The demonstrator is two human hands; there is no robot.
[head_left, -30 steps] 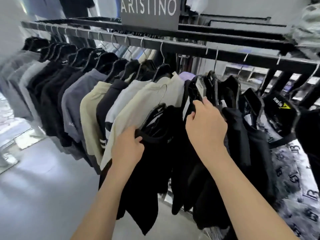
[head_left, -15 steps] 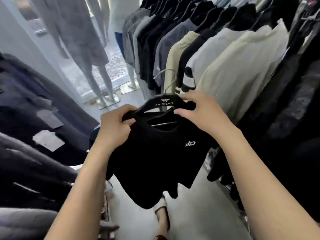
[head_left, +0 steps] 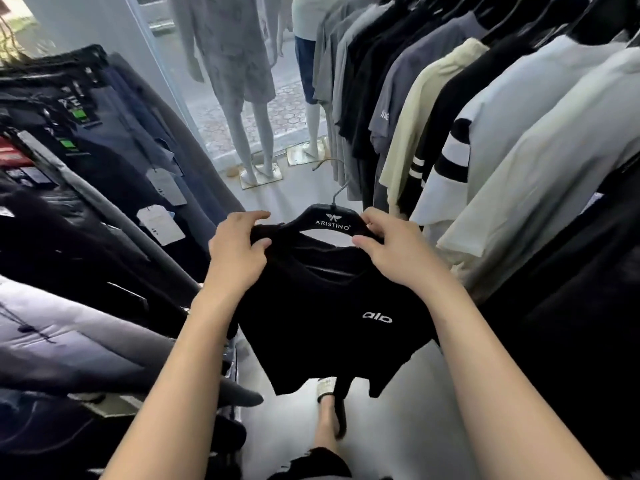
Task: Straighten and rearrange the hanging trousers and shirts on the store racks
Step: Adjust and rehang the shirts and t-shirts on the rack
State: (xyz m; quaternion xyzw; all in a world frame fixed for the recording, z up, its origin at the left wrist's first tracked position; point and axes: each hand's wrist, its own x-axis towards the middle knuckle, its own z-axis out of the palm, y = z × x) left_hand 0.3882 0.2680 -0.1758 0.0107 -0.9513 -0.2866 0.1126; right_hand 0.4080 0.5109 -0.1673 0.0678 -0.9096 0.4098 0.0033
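I see pale glossy floor [head_left: 398, 427] carrying two mannequin base plates [head_left: 259, 174] by the window and my sandalled foot [head_left: 329, 410] below the shirt.

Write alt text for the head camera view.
Both hands, left and right, grip a black T-shirt on a black hanger, held off the racks between hanging shirts and trousers.

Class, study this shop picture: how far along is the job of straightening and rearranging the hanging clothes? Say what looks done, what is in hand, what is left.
Looks done: the shirts on the rack at right hang in a fairly even row. In hand: the left hand and right hand grip a black T-shirt on its hanger, off any rail. Left: rehanging it; the trousers at left hang crowded.
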